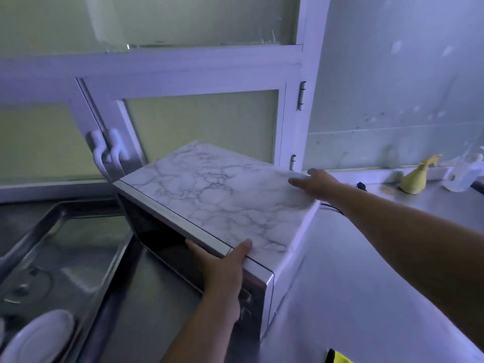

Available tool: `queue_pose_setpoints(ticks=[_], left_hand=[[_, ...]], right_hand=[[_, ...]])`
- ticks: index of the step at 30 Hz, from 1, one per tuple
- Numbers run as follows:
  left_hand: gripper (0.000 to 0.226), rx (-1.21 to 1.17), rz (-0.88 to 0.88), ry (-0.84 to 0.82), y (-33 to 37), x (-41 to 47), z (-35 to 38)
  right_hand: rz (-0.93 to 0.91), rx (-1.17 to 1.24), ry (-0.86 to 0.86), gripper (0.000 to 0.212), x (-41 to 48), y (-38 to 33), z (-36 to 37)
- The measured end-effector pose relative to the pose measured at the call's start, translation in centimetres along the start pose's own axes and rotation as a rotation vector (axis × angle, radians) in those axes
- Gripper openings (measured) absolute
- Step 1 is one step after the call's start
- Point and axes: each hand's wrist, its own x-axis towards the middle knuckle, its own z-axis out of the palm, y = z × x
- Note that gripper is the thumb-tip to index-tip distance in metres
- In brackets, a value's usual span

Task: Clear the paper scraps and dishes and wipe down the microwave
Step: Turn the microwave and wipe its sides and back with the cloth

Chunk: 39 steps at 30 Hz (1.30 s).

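Marble-topped microwave [209, 203] sits on counter [353, 271], right of sink [86, 244]; my left hand [222, 271] grips near front edge, right hand [317, 183] lies flat, fingers straight, on far corner. I'd brace evenly, shift slowly, watch cable [334, 207]

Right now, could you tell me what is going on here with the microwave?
A person has both hands on the microwave, which stands on the steel counter beside the sink. The left hand grips the front top edge, thumb on top. The right hand rests flat on the far right corner of the marbled top. Neither hand holds a cloth. A white plate lies in the sink.
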Motion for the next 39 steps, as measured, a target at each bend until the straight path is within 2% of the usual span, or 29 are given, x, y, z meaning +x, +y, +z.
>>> queue_pose_setpoints(ticks=[2, 6, 9, 13, 16, 23, 27, 29, 31, 34, 36, 39], left_hand=[[0.128, 0.022, 0.008, 0.013, -0.3, -0.1, 0.0], [0.12, 0.073, 0.056, 0.016, -0.4, -0.1, -0.8], [0.111, 0.093, 0.082, -0.014, -0.3, -0.3, -1.5], [0.09, 0.21, 0.197, 0.017, -0.4, -1.4, -3.4], [0.061, 0.263, 0.256, 0.072, -0.8, -2.1, -4.9], [0.016, 0.247, 0.258, 0.115, -0.2, -2.2, -7.6], [0.03, 0.335, 0.318, 0.135, 0.0, -2.3, -7.5], [0.029, 0.349, 0.353, 0.174, -0.1, -2.4, -7.1], [0.018, 0.327, 0.362, 0.23, -0.4, -2.4, -6.8], [0.027, 0.319, 0.395, 0.291, -0.7, -1.8, -6.7], [0.022, 0.332, 0.42, 0.306, -0.8, -0.8, -6.7], [0.037, 0.357, 0.423, 0.319, -0.4, 0.6, -6.7]], right_hand=[[-0.021, -0.063, -0.042, 0.069, 1.8, 0.6, 0.3], [-0.081, -0.072, 0.046, 0.072, 2.2, 1.7, 1.2], [-0.06, -0.028, 0.066, 0.074, 0.9, 2.3, 1.4], [-0.04, -0.006, 0.139, 0.071, -3.4, 4.1, 1.9], [-0.035, -0.038, 0.177, 0.072, -7.6, 5.7, 2.0], [0.008, 0.012, 0.169, 0.057, -17.0, 8.4, 1.9], [0.056, 0.146, 0.191, 0.056, -19.8, 8.8, 2.1], [0.102, 0.209, 0.225, 0.062, -20.2, 8.4, 3.0], [0.162, 0.292, 0.314, 0.062, -20.3, 7.8, 4.4], [0.192, 0.428, 0.465, 0.054, -20.0, 6.7, 6.0], [0.208, 0.441, 0.488, 0.05, -19.4, 6.5, 6.4], [0.196, 0.427, 0.487, 0.05, -18.4, 6.2, 6.5]])
